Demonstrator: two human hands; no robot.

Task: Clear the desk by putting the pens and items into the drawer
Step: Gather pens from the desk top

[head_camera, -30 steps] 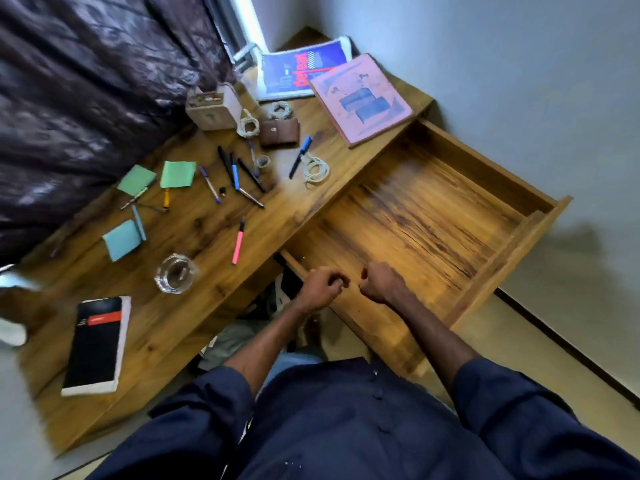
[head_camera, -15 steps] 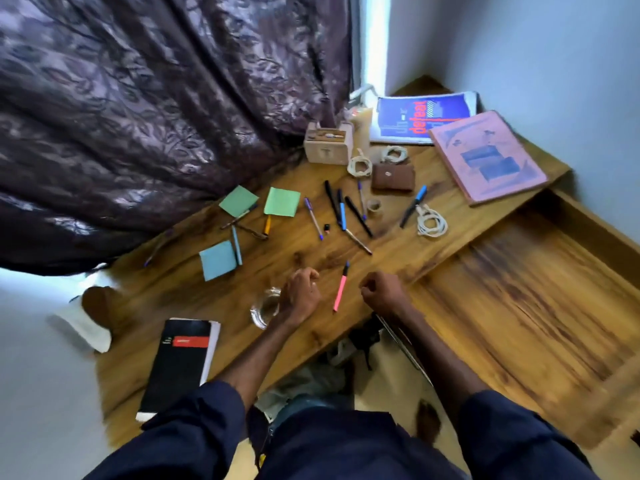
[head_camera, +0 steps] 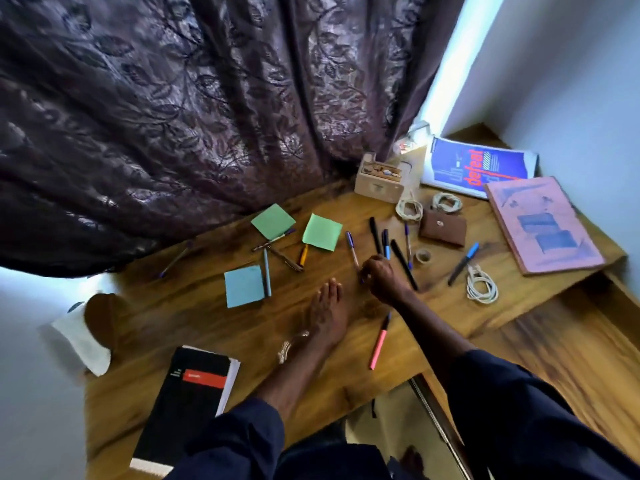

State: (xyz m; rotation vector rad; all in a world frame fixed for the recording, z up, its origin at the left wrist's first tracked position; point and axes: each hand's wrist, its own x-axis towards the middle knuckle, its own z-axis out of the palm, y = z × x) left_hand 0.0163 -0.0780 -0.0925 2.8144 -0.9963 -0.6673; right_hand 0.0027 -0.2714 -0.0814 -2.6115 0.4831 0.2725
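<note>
Two hands | left hand (head_camera: pixel 327 310) flat on wooden desk (head_camera: pixel 173 308) | right hand (head_camera: pixel 382 280) pinches slim purple pen (head_camera: pixel 352 247)

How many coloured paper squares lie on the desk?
3. The left green square lies by the curtain, the right green square beside it, and the blue square nearer the person, beside a pen. None looks hidden.

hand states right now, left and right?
Left hand: open, fingers straight, holding nothing.
Right hand: closed, pinching the lower end of the purple-capped pen.
</note>
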